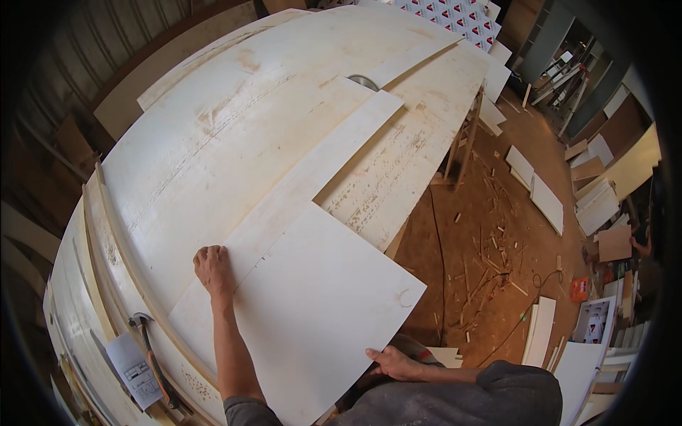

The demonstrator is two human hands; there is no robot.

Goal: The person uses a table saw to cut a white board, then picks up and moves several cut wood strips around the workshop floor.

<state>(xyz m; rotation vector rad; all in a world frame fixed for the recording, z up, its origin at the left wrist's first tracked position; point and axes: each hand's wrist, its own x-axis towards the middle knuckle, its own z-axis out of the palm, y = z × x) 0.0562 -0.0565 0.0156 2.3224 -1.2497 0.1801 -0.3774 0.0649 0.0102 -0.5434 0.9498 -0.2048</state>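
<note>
A white board (320, 298) with a long strip reaching up toward the back lies on the large pale worktable (177, 170). My left hand (213, 270) rests at the board's left edge with its fingers curled down onto it. My right hand (389, 362) grips the near right edge, thumb on top, fingers hidden underneath. A round saw blade (362, 82) shows in the table beyond the strip. At the left lie a claw hammer (153, 362) and a printed paper (133, 371) beside long wooden rails (106, 241).
The brown floor (469, 227) right of the table holds scattered offcuts, cables and loose panels (540, 192). More boards (597, 206) lean along the right, near another person's hand (639, 245) and an orange case (579, 290). A corrugated wall (92, 50) runs behind the table.
</note>
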